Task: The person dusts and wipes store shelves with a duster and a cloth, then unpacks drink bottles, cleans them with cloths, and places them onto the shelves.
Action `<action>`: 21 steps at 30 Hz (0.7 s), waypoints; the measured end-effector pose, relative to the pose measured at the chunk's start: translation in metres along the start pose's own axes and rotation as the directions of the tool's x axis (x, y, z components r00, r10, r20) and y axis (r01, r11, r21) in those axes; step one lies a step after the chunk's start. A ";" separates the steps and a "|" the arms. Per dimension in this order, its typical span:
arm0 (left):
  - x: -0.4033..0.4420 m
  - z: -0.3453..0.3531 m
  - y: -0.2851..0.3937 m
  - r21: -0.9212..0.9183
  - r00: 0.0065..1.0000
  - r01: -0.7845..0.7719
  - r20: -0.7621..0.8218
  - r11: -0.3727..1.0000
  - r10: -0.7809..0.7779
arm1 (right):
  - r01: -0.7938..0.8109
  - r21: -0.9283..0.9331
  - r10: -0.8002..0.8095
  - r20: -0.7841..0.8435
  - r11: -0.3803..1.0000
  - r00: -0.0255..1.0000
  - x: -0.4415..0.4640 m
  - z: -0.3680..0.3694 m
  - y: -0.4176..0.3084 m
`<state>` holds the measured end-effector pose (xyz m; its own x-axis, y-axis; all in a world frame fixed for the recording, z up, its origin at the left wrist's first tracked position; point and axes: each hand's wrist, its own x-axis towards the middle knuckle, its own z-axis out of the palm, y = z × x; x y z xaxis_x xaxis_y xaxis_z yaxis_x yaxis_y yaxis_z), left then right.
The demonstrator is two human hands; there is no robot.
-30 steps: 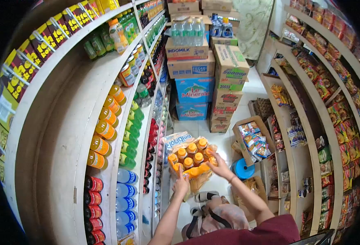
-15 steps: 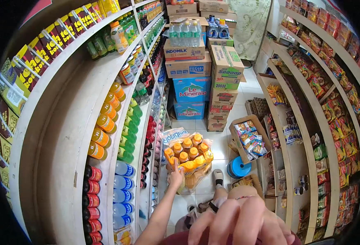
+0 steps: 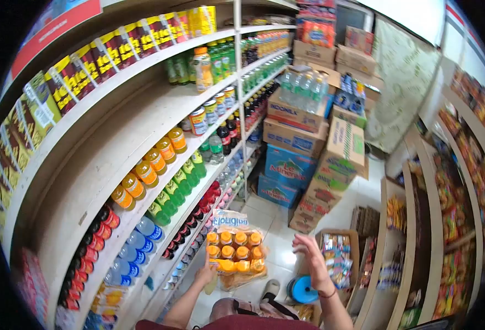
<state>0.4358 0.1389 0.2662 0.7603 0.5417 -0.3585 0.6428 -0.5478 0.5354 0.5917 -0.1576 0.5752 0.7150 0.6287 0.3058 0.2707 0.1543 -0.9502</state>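
pack: a block of orange-capped plastic drink bottles (image 3: 235,253) sat low between the shelves, just in front of the person, caps facing up in rows. whether it rested straight on the white tiled floor (image 3: 275,220) or on something else could not be made out.

wrapping: clear plastic film printed with blue lettering (image 3: 231,218) stood up loosely at the far edge of the pack; orange film covered the caps of the nearest row.

left hand: the bare left hand (image 3: 203,273) touched the near left corner of the pack, a finger stretched along its side. the thumb and the other fingers were too small to read, so it was unclear whether they gripped or only rested there.

right hand: the bare right hand (image 3: 312,261) was raised to the right of the pack, apart from it, fingers loosely spread and holding nothing.

shelf side: upright bottles of orange drink (image 3: 155,159) stood in a row on the white shelving (image 3: 127,159) to the left.

step in hand: seemingly steadying the pack one-handed, film part-opened.

next move: judged from the loose film, any lift called for the right hand on the opposite side, or a single bottle taken by its neck.
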 end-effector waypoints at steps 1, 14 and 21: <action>-0.007 -0.002 0.009 0.012 0.998 0.047 -0.042 0.999 -0.047 | -0.113 -0.067 0.113 -0.016 0.991 0.994 -0.008 -0.017 0.028; -0.025 -0.018 0.067 0.037 0.903 0.430 -0.014 0.902 -0.430 | -0.408 -0.343 0.488 0.192 0.846 0.851 0.003 -0.045 0.242; -0.018 -0.011 0.055 -0.080 0.925 0.377 -0.027 0.923 -0.380 | 0.122 -0.652 0.160 0.357 0.749 0.920 0.057 0.021 0.258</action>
<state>0.4563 0.1061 0.3107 0.4564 0.7262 -0.5141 0.8721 -0.2505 0.4204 0.6889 -0.0659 0.3467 0.4716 0.8752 0.1081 0.7101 -0.3042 -0.6350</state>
